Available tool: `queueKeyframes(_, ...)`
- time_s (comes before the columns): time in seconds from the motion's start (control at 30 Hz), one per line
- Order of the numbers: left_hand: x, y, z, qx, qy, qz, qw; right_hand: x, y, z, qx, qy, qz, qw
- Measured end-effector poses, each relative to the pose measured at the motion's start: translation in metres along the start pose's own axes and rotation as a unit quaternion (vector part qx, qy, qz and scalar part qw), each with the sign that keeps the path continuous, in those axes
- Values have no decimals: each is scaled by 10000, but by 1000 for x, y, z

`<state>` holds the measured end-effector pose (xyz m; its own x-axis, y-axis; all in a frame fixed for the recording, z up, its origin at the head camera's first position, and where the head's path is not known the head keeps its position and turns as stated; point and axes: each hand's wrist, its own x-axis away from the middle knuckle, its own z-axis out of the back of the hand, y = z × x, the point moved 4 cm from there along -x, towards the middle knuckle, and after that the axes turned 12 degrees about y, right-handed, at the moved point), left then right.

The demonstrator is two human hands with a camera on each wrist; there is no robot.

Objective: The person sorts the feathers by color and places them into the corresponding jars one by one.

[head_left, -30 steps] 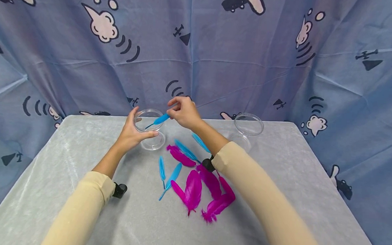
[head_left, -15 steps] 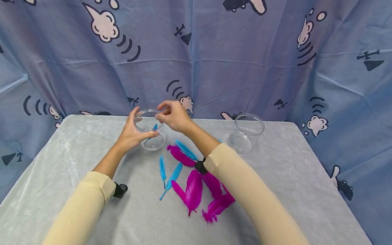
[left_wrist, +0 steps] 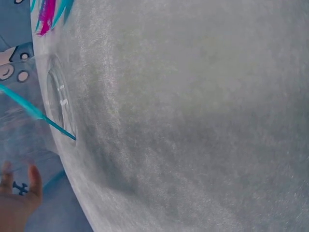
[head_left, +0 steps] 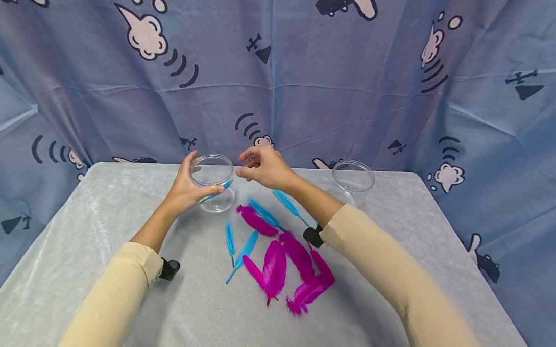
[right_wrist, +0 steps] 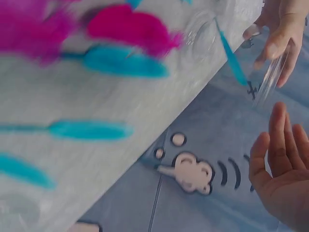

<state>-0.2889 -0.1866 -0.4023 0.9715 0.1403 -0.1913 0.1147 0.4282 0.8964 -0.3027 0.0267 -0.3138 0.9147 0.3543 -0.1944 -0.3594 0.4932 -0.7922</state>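
Observation:
My left hand point(head_left: 185, 188) holds a clear round container point(head_left: 211, 184) near its rim, thumb on the near side and fingers behind. Inside the container leans a blue feather point(left_wrist: 29, 108), its quill end down at the base. My right hand point(head_left: 265, 168) is just to the right of the rim, apart from it, its fingers loosely bent with nothing in them. The right wrist view shows this right hand point(right_wrist: 285, 169) below the container. On the table in front lie several magenta feathers point(head_left: 274, 268) and several other blue feathers point(head_left: 246, 251).
A second clear container point(head_left: 353, 189) stands at the back right, partly behind my right forearm. The grey cloth-covered table point(head_left: 199, 313) ends at a patterned blue curtain point(head_left: 299, 103). Black wrist cameras point(head_left: 170, 269) stick out below both sleeves.
My right hand brought the blue feather left over the rim, let it go into the container, then drew back right. My left hand has kept its hold on the container.

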Motion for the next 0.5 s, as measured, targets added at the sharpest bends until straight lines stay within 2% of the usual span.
queueKeyframes(0.27,1,1,0,-122,32,-17,9999,24,24,46,456,15,-425,9981)
queueKeyframes(0.5,2,1,1,-145,25,-6,9999,45,48,73,418,41,-821,9957)
